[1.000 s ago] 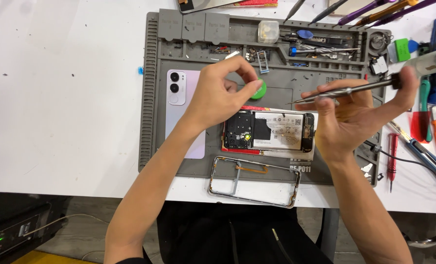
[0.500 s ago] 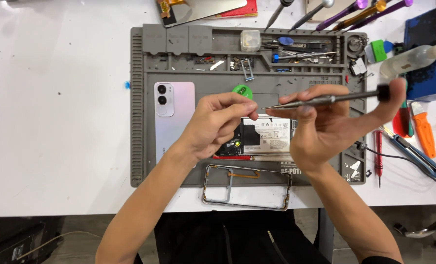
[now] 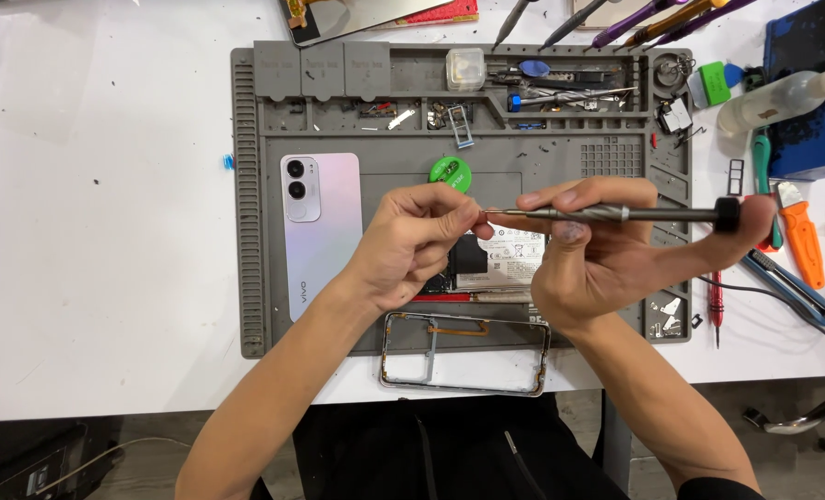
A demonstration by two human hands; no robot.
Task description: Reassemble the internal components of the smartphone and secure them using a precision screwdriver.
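**Both hands met at a screwdriver tip above an opened phone**

The right hand [image 3: 607,255] pinched a slim precision screwdriver [image 3: 607,214] between thumb and fingers, its shaft level, the black cap at 3 o'clock against the palm. The left hand [image 3: 422,236] had its fingertips pressed together at the tip; whether they held anything was too small to tell. Beneath both hands lay the opened phone [image 3: 500,264], its battery showing. At 9 o'clock from the hands a pale phone back cover [image 3: 322,231] rested on the grey repair mat [image 3: 255,185]. A green round pick [image 3: 450,171] sat at 12 o'clock, a metal phone frame [image 3: 463,356] at 6 o'clock on the white counter [image 3: 98,231].
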